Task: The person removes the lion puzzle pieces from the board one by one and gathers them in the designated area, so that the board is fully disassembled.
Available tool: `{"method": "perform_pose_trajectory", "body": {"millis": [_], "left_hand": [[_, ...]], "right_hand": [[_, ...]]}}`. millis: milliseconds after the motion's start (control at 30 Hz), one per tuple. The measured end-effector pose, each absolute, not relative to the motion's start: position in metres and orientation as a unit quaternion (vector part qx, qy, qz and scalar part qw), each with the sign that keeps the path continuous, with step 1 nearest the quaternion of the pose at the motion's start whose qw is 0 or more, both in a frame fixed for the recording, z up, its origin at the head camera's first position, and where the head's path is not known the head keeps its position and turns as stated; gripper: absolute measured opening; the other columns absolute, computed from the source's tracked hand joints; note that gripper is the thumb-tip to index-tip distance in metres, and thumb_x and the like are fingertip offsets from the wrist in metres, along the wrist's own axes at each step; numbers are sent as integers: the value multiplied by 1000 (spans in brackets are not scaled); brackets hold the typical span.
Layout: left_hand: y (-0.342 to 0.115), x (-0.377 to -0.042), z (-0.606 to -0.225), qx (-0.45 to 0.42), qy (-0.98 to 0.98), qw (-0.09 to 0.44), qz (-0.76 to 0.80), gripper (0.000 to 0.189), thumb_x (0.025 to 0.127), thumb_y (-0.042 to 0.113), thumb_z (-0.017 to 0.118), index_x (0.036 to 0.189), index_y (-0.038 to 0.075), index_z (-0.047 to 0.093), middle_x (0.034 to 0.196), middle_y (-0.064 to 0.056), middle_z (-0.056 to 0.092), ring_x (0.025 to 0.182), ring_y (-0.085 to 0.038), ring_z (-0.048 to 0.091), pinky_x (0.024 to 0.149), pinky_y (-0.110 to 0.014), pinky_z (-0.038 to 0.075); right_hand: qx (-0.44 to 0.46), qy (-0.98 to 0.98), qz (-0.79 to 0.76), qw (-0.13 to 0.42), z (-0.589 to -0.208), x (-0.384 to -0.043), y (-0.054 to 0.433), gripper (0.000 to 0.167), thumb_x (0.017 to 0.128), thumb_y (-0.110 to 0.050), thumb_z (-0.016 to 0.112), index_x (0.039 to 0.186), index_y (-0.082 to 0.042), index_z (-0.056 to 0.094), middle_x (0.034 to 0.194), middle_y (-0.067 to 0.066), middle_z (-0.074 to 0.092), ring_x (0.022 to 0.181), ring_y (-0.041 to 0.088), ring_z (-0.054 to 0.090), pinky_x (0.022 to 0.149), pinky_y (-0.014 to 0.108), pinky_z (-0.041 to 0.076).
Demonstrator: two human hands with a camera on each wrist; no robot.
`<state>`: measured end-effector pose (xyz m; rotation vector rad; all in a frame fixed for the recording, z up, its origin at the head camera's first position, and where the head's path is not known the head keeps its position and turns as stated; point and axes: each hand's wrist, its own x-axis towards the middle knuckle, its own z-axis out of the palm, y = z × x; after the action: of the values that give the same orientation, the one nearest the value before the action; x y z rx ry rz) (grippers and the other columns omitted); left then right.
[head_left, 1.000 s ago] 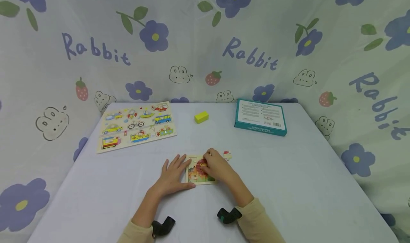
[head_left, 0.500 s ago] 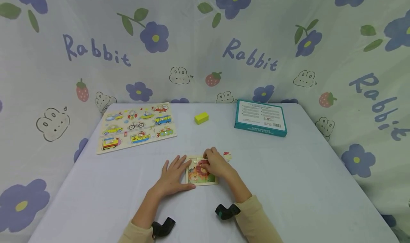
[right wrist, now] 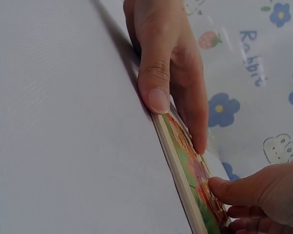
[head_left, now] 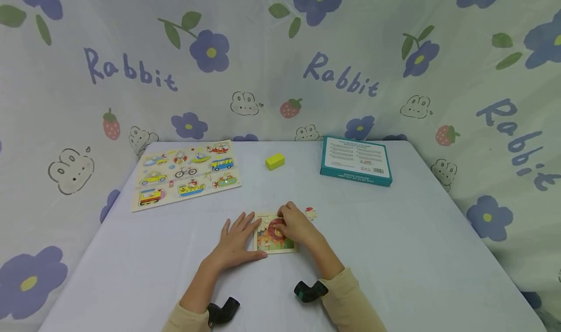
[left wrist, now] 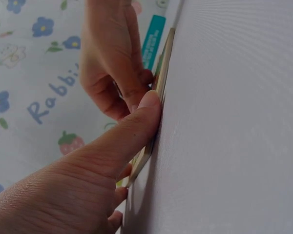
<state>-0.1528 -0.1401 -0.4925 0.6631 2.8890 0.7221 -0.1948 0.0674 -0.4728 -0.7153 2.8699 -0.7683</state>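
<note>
A small wooden jigsaw puzzle [head_left: 276,245] in a pale frame, with a red-maned lion picture, lies mid-table in the head view. My left hand [head_left: 234,244] spreads over its left side, thumb at the near edge and index finger near the far left corner. In the left wrist view the left thumb [left wrist: 141,119] rests against the frame's edge. My right hand [head_left: 300,227] curls over the upper right part, thumb on the mane and fingers at the far side, pinching a puzzle piece mostly hidden beneath them. A loose puzzle piece [head_left: 310,213] lies just beyond the right knuckles.
A wooden board with vehicle pictures [head_left: 186,174] lies at the back left. Behind the puzzle sits a yellow block [head_left: 275,161]. The teal box [head_left: 356,160] is at the back right, before a patterned cloth [head_left: 263,54].
The right wrist and forearm have shifted slightly left, while the right fingers stay over the puzzle's upper right. The left hand keeps its place.
</note>
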Motion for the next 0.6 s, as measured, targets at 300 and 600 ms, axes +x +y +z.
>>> {"method": "perform_pose_trajectory", "body": {"millis": [300, 600], "left_hand": [[-140, -152, -496, 225, 941, 25, 251, 91, 67, 61, 68, 138, 10, 42, 147, -13, 28, 136, -34, 16, 102, -61, 4], [-140, -152, -493, 219, 944, 39, 243, 91, 68, 62, 67, 139, 12, 40, 148, -11, 26, 137, -32, 13, 103, -61, 2]], "right_hand": [[-236, 937, -253, 42, -471, -194, 67, 25, 87, -19, 63, 103, -1, 56, 95, 7, 47, 77, 13, 50, 71, 27, 48], [-232, 933, -269, 49, -474, -196, 67, 23, 88, -16, 63, 103, -3, 51, 93, 4, 45, 75, 12, 48, 67, 24, 46]]}}
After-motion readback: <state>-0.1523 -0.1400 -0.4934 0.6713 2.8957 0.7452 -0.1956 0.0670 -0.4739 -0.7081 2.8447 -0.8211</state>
